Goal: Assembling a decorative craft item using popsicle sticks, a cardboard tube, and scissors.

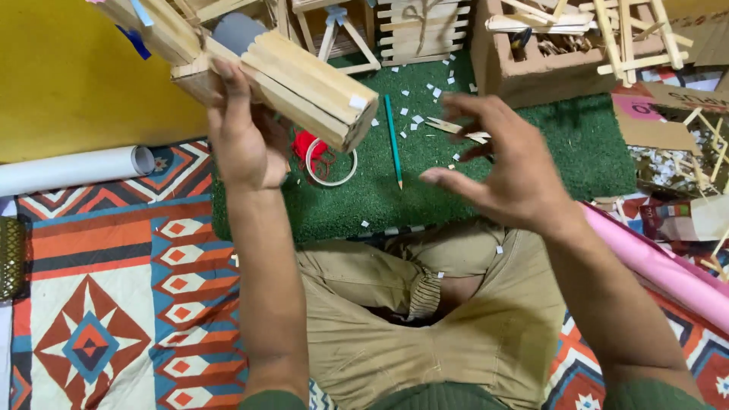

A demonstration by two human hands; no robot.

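Stick model [304, 80] — built of flat pale wooden craft sticks, glued edge to edge into a long box-like block w/ more stick framing running up & out of frame at top left. Grey patch shows betw. the two sections; small white bit on the near end face. Held up in the air over green turf mat [471, 175], tilted, near end pointing down-right.

Left hand [243, 140] — closed round the model from below, thumb up along its side.
Right hand [509, 171] — fingers spread & curled, holding nothing, hovering just right of the model, not touching.

Progress (judged): main block looks assembled & solid; upper part cut off by frame, so finish can't be told. Glued joints look closed, no loose sticks on it.

On mat: green pencil [392, 140], tape ring [332, 163] w/ red thread [307, 144] beside it, loose stick offcuts [456, 129], white paper scraps. Behind: other stick-built pieces [418, 30], brown box [531, 68]. Sides: white paper roll [76, 168], pink roll [653, 262], patterned rug [114, 304].
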